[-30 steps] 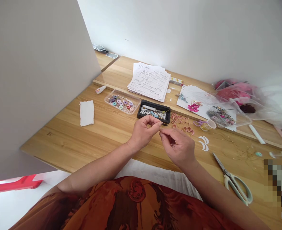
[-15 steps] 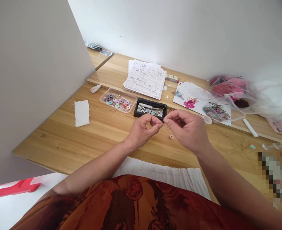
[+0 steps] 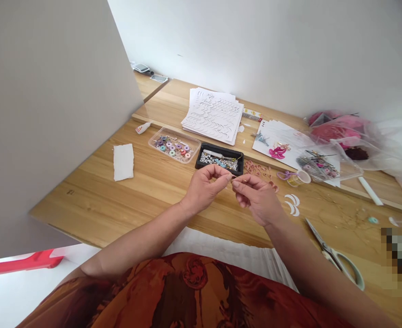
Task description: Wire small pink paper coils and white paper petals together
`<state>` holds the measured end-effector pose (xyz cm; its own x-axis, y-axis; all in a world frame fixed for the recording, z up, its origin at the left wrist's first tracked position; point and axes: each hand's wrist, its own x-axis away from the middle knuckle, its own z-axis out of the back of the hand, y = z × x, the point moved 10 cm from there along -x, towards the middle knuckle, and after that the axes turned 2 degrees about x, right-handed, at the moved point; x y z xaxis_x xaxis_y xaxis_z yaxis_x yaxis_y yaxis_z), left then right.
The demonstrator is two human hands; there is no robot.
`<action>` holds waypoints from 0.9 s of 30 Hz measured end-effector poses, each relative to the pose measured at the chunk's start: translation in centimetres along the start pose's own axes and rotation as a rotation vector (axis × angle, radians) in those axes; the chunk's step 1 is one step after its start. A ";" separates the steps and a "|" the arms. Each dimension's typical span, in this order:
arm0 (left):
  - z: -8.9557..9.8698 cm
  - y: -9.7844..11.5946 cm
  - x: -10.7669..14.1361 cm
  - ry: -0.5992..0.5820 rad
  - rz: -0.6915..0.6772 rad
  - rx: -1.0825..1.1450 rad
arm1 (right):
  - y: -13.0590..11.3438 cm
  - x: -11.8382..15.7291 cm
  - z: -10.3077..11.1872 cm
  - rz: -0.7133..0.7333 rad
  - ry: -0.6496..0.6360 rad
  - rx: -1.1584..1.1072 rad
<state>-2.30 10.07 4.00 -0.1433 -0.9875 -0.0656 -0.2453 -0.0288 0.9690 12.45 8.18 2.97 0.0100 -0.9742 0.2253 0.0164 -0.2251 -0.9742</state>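
My left hand (image 3: 204, 187) pinches thumb to index finger at the middle of the table, just in front of a black tray (image 3: 241, 166) of silvery beads. Facing it, my right hand (image 3: 255, 196) is also pinched, its fingertips nearly touching the left ones. Something thin and tiny runs between the fingertips; it is too small to name. Behind my right hand lie small copper-coloured loops (image 3: 251, 168). A clear box (image 3: 153, 146) with coloured thread bobbins stands left of the black tray.
Scissors (image 3: 330, 253) lie beside my right forearm, near white crescent pieces (image 3: 292, 205) and a spool (image 3: 302, 177). Stacked paper sheets (image 3: 211, 116) lie at the back, pink flowers (image 3: 278, 152) on paper to the right. A white cloth piece (image 3: 123, 162) and glue bottle (image 3: 143, 128) are left.
The view has shifted slightly. My right hand has turned and moved lower, uncovering the copper loops, crescents and scissors. Both pinches remain close together.
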 end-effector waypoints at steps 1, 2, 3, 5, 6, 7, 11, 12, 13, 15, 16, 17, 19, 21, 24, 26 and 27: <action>0.2 -0.1 0.0 0.018 0.003 -0.002 | 0.2 0.4 -0.2 0.017 0.011 0.018; 0.3 -0.1 0.0 0.038 0.000 -0.012 | 0.2 0.8 -0.4 0.051 0.024 0.065; 0.5 0.0 0.0 0.056 -0.007 -0.031 | -0.1 1.3 -0.5 0.103 0.039 0.140; 0.7 0.3 0.0 0.082 -0.033 -0.082 | -1.5 2.4 -0.6 0.264 0.090 0.343; 0.7 0.5 0.1 0.088 -0.049 -0.112 | -2.5 3.0 -0.8 0.362 0.119 0.458; 0.7 0.8 0.1 0.092 -0.066 -0.143 | -3.5 3.7 -1.0 0.463 0.143 0.572; 0.4 1.8 0.4 0.078 -0.150 -0.264 | -6.4 5.9 -2.7 0.739 0.141 0.912; 0.3 2.1 0.5 0.069 -0.181 -0.294 | -6.9 6.2 -2.9 0.771 0.137 0.951; 0.1 2.4 0.6 0.057 -0.215 -0.323 | -7.5 6.4 -3.1 0.788 0.137 0.973; -0.3 3.0 0.8 0.029 -0.281 -0.381 | -8.6 6.5 -2.9 0.777 0.145 0.977; -0.5 3.2 0.9 0.011 -0.306 -0.409 | -9.1 6.4 -2.7 0.749 0.146 0.961; -0.7 3.4 0.9 -0.008 -0.325 -0.433 | -9.4 6.0 -2.4 0.704 0.142 0.932; -1.1 3.6 1.0 -0.045 -0.348 -0.461 | -9.4 5.1 -1.6 0.582 0.114 0.841; -1.4 3.8 1.1 -0.072 -0.363 -0.455 | -9.2 3.9 -0.8 0.466 0.077 0.733; -1.5 3.9 1.1 -0.094 -0.362 -0.403 | -8.9 2.5 0.1 0.390 0.070 0.646; -1.5 3.7 1.0 -0.104 -0.333 -0.362 | -8.8 1.8 0.7 0.377 0.082 0.625; -1.5 3.6 1.0 -0.108 -0.309 -0.342 | -8.6 1.4 0.9 0.366 0.079 0.608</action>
<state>-1.85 8.76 7.74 -0.2163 -0.9035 -0.3700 0.0352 -0.3860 0.9218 13.20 8.78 11.67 0.0499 -0.9890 -0.1391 0.5807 0.1421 -0.8016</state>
